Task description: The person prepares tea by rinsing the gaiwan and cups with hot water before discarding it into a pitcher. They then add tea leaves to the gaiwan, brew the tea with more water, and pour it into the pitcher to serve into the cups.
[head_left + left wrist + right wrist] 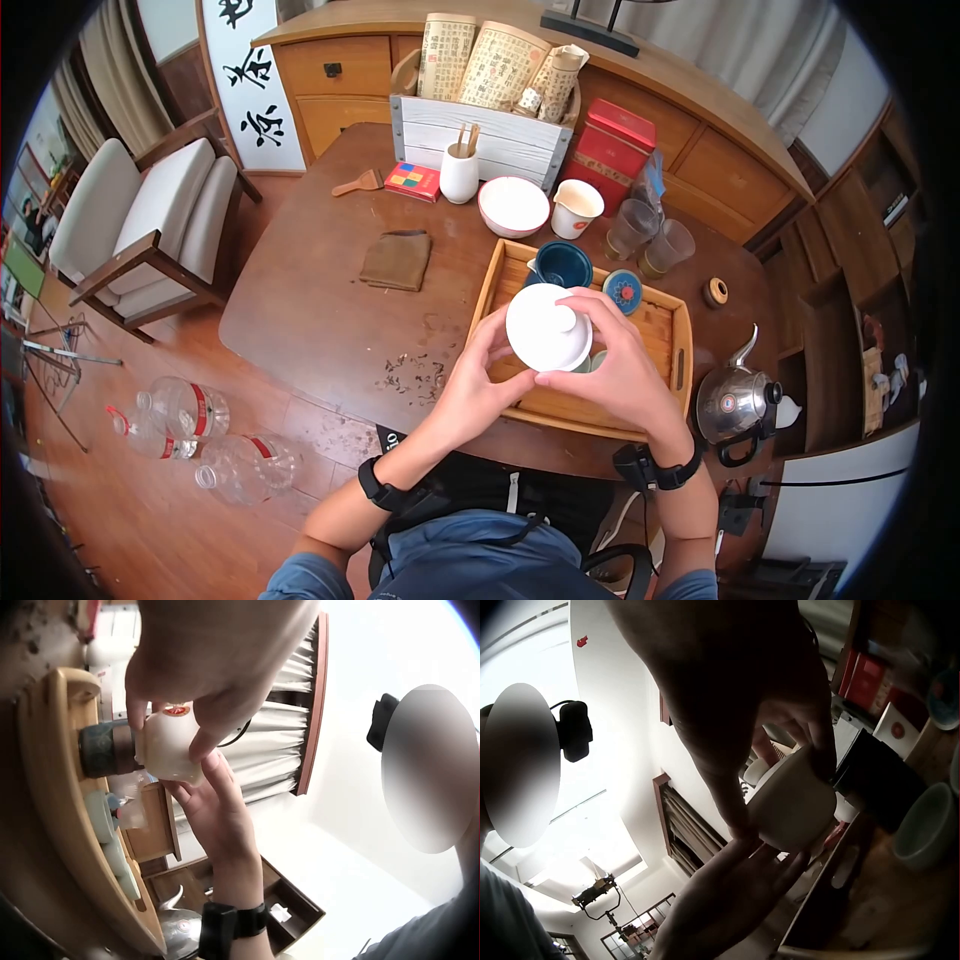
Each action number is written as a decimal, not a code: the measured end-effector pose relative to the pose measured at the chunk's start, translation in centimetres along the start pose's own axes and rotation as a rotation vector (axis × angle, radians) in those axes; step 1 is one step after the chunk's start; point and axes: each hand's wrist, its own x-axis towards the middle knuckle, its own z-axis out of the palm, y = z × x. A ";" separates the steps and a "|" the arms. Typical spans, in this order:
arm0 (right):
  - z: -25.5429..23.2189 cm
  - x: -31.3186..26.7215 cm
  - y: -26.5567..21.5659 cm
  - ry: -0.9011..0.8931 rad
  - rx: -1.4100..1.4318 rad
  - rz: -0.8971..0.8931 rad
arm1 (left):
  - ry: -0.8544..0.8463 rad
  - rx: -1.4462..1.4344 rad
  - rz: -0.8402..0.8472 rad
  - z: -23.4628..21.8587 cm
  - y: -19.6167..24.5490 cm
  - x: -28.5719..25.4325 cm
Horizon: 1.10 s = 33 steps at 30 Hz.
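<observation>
Both hands hold a white lidded tea bowl, a gaiwan [535, 338], above the tray, its knobbed lid facing up toward the head camera. My left hand [475, 388] grips it from the left side. From the right, my right hand [622, 372] curls its fingers and thumb around the bowl. In the left wrist view a red emblem shows on the wall of the gaiwan [169, 746]. Below lies a wooden tea tray [682, 355] with a dark blue cup [563, 262], a blue patterned disc [622, 291] and pale green cups [114, 856], mostly hidden by the hands in the head view.
Behind the tray stand a white bowl [514, 206], a white pitcher [577, 208] and two clear glasses [633, 228]. A steel kettle [730, 403] is at right. A folded brown cloth [396, 261] and scattered tea leaves [412, 376] lie left of the tray.
</observation>
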 end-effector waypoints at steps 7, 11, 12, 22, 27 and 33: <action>-1.4 -0.2 -1.4 0.013 0.073 0.061 | -0.069 -0.570 -0.182 0.8 1.6 0.3; -1.8 -0.3 -1.2 -0.001 0.019 0.041 | -0.068 -0.540 -0.193 1.3 1.8 0.4; -1.8 -0.3 -1.2 -0.001 0.018 0.043 | -0.059 -0.553 -0.216 1.4 1.8 0.4; -1.5 -0.1 -0.3 0.026 0.162 0.073 | 0.045 -0.713 -0.353 2.1 2.1 0.2; -0.8 0.0 -0.1 0.090 0.198 0.107 | 0.057 -0.751 -0.402 2.2 2.3 0.1; -1.3 0.1 0.1 0.127 -0.101 -0.046 | 0.064 -0.775 -0.417 2.3 1.9 0.0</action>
